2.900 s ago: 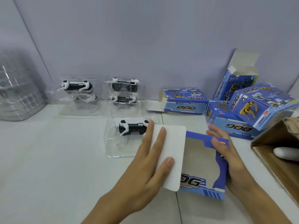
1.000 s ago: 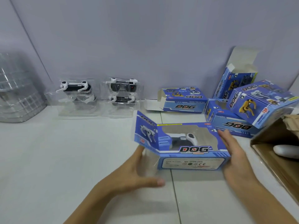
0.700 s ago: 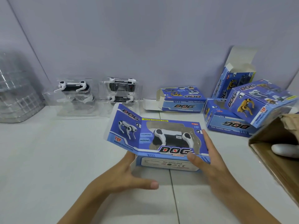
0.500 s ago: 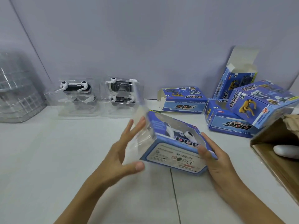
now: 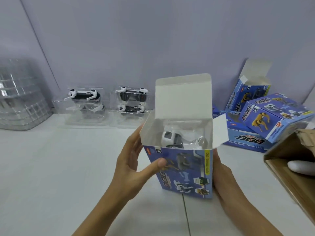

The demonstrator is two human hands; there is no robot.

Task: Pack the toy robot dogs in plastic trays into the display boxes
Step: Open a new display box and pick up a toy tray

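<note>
Both hands grip upright display box [image 5: 185, 171] — lid open, toy dog [image 5: 172, 138] inside.

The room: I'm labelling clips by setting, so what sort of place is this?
Probably a small toy-packing bench, not a home. The hands stand an open blue display box on a plain white table; more trayed robot dogs wait by the wall, beside piled boxes and a brown carton.

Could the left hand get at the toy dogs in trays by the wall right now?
Probably not at once: the left hand grips the open display box. The table between it and the trayed dogs looks free, once it lets go.
</note>
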